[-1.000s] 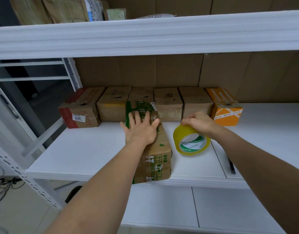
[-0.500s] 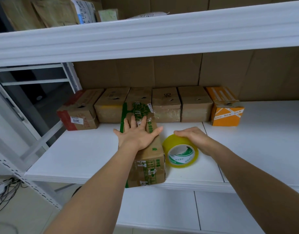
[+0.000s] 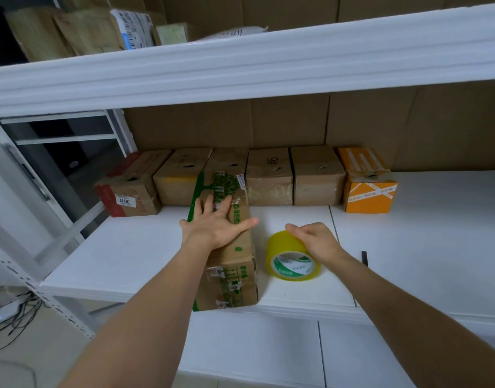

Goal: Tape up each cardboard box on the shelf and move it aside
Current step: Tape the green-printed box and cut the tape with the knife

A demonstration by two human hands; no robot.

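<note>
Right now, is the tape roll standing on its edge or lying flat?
On edge: the tape roll shows its open core toward the camera.

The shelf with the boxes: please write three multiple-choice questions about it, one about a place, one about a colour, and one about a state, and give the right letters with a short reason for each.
1. Where does the tape roll stand on the white shelf?
A. on top of the green-printed box
B. on the shelf, right of the green-printed box
C. on the upper shelf

2. What colour is the rightmost box in the back row?
A. orange
B. blue
C. black

3. How is the left hand?
A. curled in a fist, away from everything
B. pinching the tape roll
C. flat on the green-printed box

Answers:
1 B: the roll sits on the board beside the green-printed box.
2 A: the orange box ends the row.
3 C: its fingers are spread on the box top; the right hand is at the roll.
</note>
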